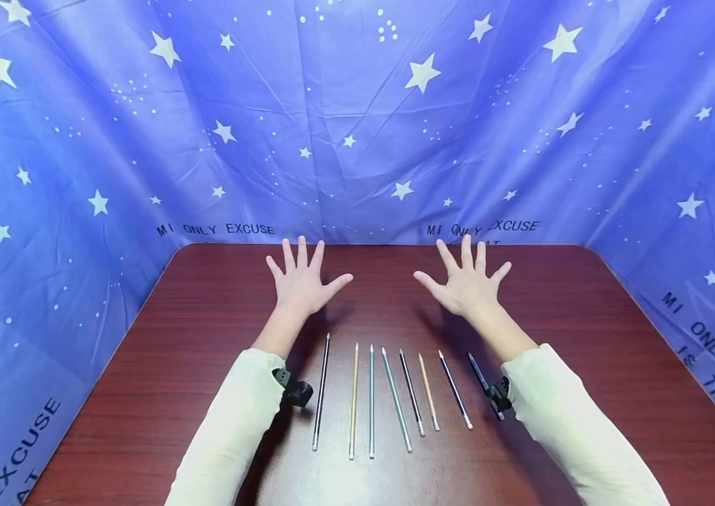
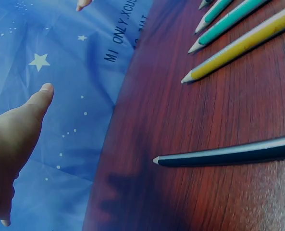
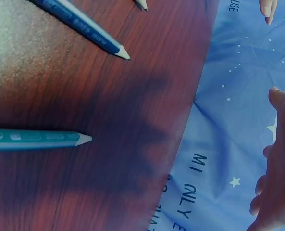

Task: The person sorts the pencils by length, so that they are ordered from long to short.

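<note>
Both hands hover over the far part of the table with fingers spread and nothing held. My left hand [image 1: 302, 284] is beyond the black pencil [image 1: 321, 393] at the left end of a loose row. My right hand [image 1: 468, 284] is above the table past the row's right end, where a dark teal pencil [image 1: 479, 369] lies partly hidden under the wrist camera. Between them lie a yellow pencil [image 1: 354, 404], a blue-green pencil [image 1: 371, 404], a green pencil [image 1: 397, 400] and several others, points facing away. In the left wrist view the yellow pencil [image 2: 243, 48] shows closely.
The reddish-brown wooden table [image 1: 193, 316] has rounded far corners. A blue curtain [image 1: 357, 105] with white stars and printed words surrounds it at the back and sides. Small black cameras [image 1: 297, 391] sit at the wrists over cream sleeves [image 1: 231, 429].
</note>
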Motion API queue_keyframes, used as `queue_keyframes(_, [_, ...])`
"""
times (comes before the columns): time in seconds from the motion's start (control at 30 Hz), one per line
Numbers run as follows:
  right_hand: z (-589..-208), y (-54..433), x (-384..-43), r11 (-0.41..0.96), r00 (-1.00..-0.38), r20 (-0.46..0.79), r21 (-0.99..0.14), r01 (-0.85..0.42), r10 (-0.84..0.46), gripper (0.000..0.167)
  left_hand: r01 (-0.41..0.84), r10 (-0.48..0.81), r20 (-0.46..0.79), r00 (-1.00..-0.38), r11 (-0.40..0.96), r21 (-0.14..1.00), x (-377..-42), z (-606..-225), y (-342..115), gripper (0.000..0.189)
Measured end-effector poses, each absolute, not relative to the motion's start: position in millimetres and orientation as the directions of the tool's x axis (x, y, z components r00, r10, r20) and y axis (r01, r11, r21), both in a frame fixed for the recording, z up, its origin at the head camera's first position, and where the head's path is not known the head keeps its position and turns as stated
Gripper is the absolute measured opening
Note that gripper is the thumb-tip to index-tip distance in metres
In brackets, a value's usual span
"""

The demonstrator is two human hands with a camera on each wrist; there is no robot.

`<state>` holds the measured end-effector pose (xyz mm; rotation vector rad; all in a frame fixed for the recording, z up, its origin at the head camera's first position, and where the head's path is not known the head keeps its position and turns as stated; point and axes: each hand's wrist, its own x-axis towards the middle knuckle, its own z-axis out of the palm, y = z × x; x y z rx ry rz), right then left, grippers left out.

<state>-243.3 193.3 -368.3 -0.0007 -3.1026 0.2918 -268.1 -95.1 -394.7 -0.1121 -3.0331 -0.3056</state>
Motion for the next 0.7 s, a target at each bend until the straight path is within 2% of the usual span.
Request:
queue_keyframes(0.5, [-369.3,202.9,-237.6,0.983,-1.000,0.026,-0.185,0.008,0.013,0.086,0.074,0.055,0.106,-0.993,0.980,0.183,-263.1,-393.0,-111.8,0.094])
queue_keyframes(0.7, [-371.5,210.7,-235.4,0.980,-0.997,0.069,-0.201,0.009,0.023,0.088,0.087,0.067,0.111,-0.992,0.977,0.193,-260.8,-393.4,-117.8,0.096])
